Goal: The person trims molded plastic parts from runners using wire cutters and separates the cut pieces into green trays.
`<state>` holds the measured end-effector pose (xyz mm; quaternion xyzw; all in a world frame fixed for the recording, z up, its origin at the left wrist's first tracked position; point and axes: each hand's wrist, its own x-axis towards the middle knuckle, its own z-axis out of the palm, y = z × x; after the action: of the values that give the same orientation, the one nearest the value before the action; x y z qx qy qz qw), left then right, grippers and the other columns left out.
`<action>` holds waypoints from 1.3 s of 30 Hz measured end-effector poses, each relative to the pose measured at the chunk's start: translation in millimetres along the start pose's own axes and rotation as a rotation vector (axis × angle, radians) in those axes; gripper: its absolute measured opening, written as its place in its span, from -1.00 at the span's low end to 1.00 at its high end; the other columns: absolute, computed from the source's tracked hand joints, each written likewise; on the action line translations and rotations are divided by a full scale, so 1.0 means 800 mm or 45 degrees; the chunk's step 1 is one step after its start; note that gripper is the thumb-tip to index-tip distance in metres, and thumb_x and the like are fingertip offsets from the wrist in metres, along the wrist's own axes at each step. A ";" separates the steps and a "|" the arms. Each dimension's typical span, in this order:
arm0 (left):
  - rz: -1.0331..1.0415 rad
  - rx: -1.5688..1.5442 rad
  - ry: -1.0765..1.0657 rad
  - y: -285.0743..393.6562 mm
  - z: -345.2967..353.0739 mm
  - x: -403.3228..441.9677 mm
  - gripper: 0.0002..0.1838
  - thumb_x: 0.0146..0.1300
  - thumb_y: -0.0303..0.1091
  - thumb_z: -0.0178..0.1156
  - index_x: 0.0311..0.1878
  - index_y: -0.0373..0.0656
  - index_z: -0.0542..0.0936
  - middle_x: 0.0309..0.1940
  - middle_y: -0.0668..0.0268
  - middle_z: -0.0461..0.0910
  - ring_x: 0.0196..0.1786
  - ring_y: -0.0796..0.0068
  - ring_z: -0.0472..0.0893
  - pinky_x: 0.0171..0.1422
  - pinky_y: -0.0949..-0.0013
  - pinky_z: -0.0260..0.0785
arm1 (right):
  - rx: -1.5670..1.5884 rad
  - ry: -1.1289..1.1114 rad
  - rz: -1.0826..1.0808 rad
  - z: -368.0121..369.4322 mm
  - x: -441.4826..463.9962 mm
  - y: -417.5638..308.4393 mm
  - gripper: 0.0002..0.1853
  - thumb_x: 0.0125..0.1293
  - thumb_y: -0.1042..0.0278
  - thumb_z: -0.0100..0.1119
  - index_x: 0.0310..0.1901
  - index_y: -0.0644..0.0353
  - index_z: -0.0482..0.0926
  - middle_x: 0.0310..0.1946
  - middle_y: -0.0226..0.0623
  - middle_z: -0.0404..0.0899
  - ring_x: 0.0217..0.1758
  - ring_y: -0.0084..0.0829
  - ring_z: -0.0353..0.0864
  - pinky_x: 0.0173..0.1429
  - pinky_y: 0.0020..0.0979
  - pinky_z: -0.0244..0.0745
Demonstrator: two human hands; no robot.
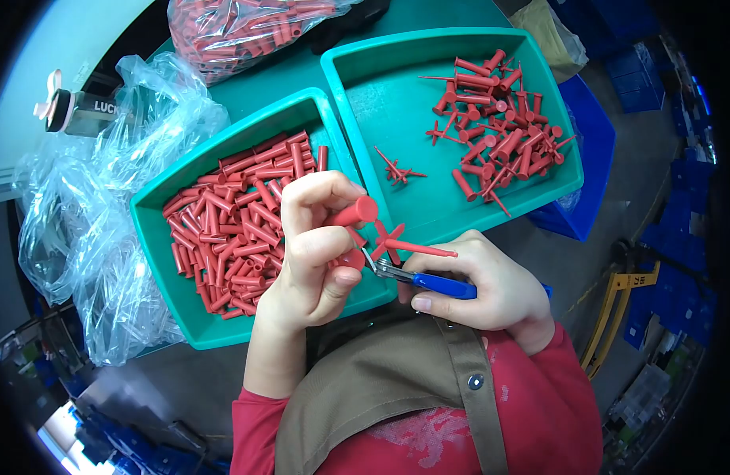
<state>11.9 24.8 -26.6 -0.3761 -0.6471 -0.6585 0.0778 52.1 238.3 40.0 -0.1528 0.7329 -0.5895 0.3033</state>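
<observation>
Bare hands working with a red moulded part [355,212] above the near right corner of the left tray [153,249], which lies beside the right tray [381,103] on a green bench [258,95]. The left hand [304,253] grasps the part by its flanged tubes; the star-shaped runner [390,241] projects towards the right hand [487,281]. The latter is closed around the blue handles of the cutters [444,285], whose tips lie at the part; contact cannot be told. Loose red tubes [222,226] fill much of the left tray. In the right tray, a mixed heap [499,127] lies towards the right edge and a detached runner [396,170] near the left edge. Crumpled clear plastic [115,237] lies beyond the left tray's left edge.
</observation>
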 end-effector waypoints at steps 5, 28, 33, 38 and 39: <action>-0.057 0.132 0.016 0.009 -0.003 0.001 -0.62 0.47 0.03 -0.02 -0.03 -0.13 0.37 0.03 -0.01 0.28 -0.04 0.20 0.39 0.00 0.20 0.33 | 0.244 -0.101 -0.075 -0.002 -0.002 0.012 -0.75 0.26 0.30 0.27 -0.12 0.27 0.57 -0.40 -0.28 0.60 -0.37 -0.41 0.59 -0.24 -0.43 0.44; 0.113 0.290 0.045 0.009 -0.005 0.003 -0.70 0.36 -0.09 0.13 -0.18 -0.16 0.46 -0.01 0.03 0.44 0.00 0.09 0.49 0.20 -0.01 0.31 | 0.356 0.013 0.126 0.005 -0.002 0.004 -0.72 0.32 0.17 0.23 -0.16 0.25 0.58 -0.42 -0.34 0.58 -0.39 -0.57 0.51 -0.27 -0.48 0.40; -0.042 0.050 0.355 0.005 -0.003 0.007 -0.73 0.14 -0.27 0.20 -0.18 -0.23 0.48 -0.11 -0.02 0.57 0.09 0.01 0.51 0.33 -0.10 0.24 | 0.315 0.046 0.115 0.006 -0.002 0.007 -0.75 0.31 0.20 0.24 -0.17 0.23 0.58 -0.45 -0.35 0.58 -0.43 -0.56 0.51 -0.30 -0.48 0.39; -0.021 0.187 0.261 0.007 -0.006 0.006 -0.66 0.10 -0.30 0.38 -0.11 -0.25 0.55 -0.18 0.10 0.60 -0.07 0.18 0.59 0.21 0.03 0.38 | 0.219 0.011 0.100 0.004 -0.002 0.003 -0.77 0.29 0.25 0.25 -0.18 0.24 0.57 -0.46 -0.31 0.57 -0.45 -0.53 0.51 -0.33 -0.46 0.37; 0.039 0.299 0.207 0.006 -0.008 0.004 -0.63 0.07 -0.31 0.44 -0.10 -0.25 0.58 -0.20 0.14 0.61 -0.13 0.24 0.61 0.16 0.08 0.42 | 0.219 0.019 0.094 0.004 -0.002 0.002 -0.77 0.28 0.26 0.26 -0.18 0.25 0.57 -0.46 -0.29 0.57 -0.45 -0.52 0.50 -0.33 -0.45 0.37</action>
<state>9.6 19.5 -20.1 -0.3196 -0.7054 -0.6054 0.1835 55.2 237.2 38.2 -0.0948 0.6869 -0.6398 0.3313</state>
